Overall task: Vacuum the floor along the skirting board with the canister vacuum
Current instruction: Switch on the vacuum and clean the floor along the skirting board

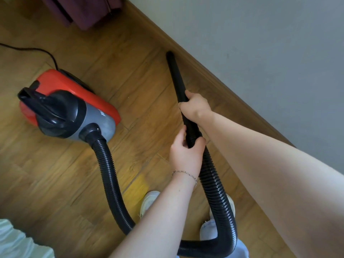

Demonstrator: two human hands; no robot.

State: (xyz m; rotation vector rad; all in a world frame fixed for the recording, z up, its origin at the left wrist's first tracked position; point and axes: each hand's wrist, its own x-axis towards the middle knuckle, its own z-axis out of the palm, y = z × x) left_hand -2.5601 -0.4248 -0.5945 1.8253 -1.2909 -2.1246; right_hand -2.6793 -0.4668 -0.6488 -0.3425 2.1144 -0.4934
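Observation:
A red, grey and black canister vacuum (pixel 72 107) sits on the wooden floor at the left. Its ribbed black hose (pixel 109 175) loops down past my feet and back up to a smooth black wand (pixel 176 79). The wand's tip (pixel 169 54) rests on the floor right beside the wooden skirting board (pixel 204 69), which runs diagonally under the grey wall. My right hand (pixel 195 106) grips the wand at mid-length. My left hand (pixel 186 153) grips its lower end, where the hose joins.
A black power cord (pixel 37 51) trails from the vacuum's back to the left edge. Dark purple fabric (pixel 83 12) hangs at the top. My light shoes (pixel 149 202) stand below the hands. Pale cloth (pixel 16 241) lies at the bottom left.

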